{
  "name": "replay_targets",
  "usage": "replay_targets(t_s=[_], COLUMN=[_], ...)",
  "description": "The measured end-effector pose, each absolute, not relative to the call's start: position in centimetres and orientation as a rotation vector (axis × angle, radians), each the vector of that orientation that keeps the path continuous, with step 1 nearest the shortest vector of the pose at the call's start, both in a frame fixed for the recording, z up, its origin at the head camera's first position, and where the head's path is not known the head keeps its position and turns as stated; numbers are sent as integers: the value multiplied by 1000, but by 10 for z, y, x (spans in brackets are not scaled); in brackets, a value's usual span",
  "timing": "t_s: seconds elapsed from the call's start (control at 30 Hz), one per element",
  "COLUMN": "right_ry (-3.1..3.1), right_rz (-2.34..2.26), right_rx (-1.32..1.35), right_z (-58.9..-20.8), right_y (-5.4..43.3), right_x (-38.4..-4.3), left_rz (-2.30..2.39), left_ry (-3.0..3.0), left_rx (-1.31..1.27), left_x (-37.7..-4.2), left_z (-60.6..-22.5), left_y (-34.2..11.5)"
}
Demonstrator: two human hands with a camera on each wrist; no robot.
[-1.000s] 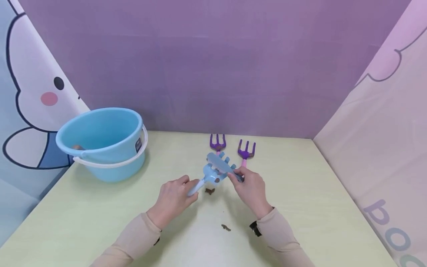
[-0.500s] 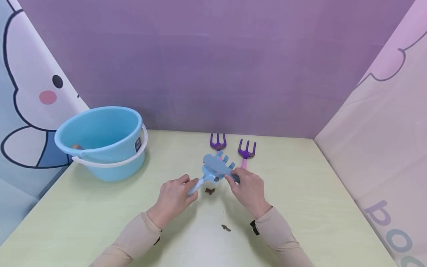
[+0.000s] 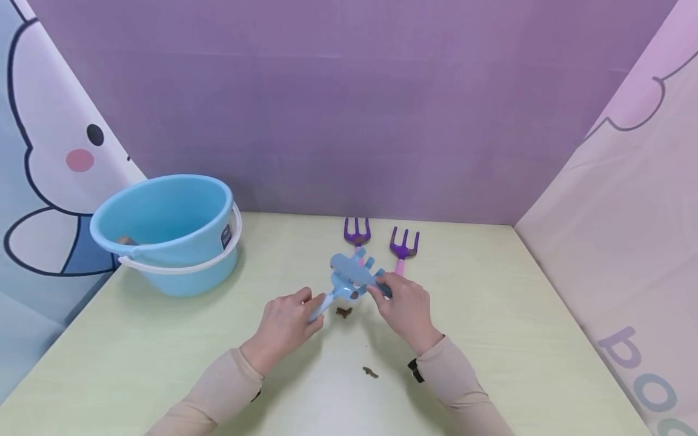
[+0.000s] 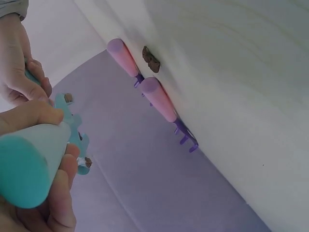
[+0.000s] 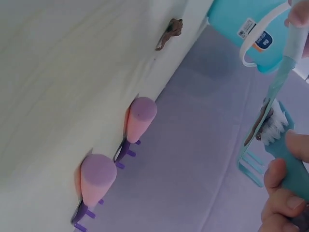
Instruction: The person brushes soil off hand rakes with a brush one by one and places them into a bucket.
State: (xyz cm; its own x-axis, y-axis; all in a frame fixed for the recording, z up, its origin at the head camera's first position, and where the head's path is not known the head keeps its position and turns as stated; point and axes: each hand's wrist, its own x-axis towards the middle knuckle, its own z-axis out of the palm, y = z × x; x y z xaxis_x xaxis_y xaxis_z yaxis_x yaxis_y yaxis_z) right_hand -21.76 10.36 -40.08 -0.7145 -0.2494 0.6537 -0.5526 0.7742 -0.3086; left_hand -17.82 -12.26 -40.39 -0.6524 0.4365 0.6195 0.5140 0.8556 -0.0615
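Note:
My left hand (image 3: 283,327) grips the white handle of a light-blue hand rake (image 3: 343,292), raised over the table with its tines pointing away. In the right wrist view, brown dirt (image 5: 258,123) clings to the rake's head. My right hand (image 3: 406,309) holds a blue-grey scrubbing brush (image 3: 351,269) by its handle. White bristles (image 5: 274,124) face the rake and meet the dirt on it. From the head camera, the brush's back covers part of the rake's head. Brown dirt (image 4: 88,162) also shows at the tines in the left wrist view.
Two purple hand forks (image 3: 357,233) with pink handles lie behind the hands. Brown crumbs (image 3: 344,312) of dirt lie below the rake, and another brown bit (image 3: 370,372) is nearer the front. A blue bucket (image 3: 163,257) with a white handle stands at left, something brown inside.
The brush has slid a little leftward over the rake's head, mostly in the first half second, and its back faces up more. The left hand and rake have hardly moved.

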Motion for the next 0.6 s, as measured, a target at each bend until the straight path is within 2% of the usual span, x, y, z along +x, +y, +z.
replay_targets(t_s=[0.27, 0.6], right_ry=[-2594, -2592], right_rz=[1077, 1171], right_rx=[349, 321], right_z=[-393, -391], right_y=[106, 106], right_x=[-214, -211], left_rz=[-208, -220], left_ry=[-2377, -2400], left_rx=[-658, -632], left_x=[-178, -175], left_z=[-401, -401], left_y=[-120, -120])
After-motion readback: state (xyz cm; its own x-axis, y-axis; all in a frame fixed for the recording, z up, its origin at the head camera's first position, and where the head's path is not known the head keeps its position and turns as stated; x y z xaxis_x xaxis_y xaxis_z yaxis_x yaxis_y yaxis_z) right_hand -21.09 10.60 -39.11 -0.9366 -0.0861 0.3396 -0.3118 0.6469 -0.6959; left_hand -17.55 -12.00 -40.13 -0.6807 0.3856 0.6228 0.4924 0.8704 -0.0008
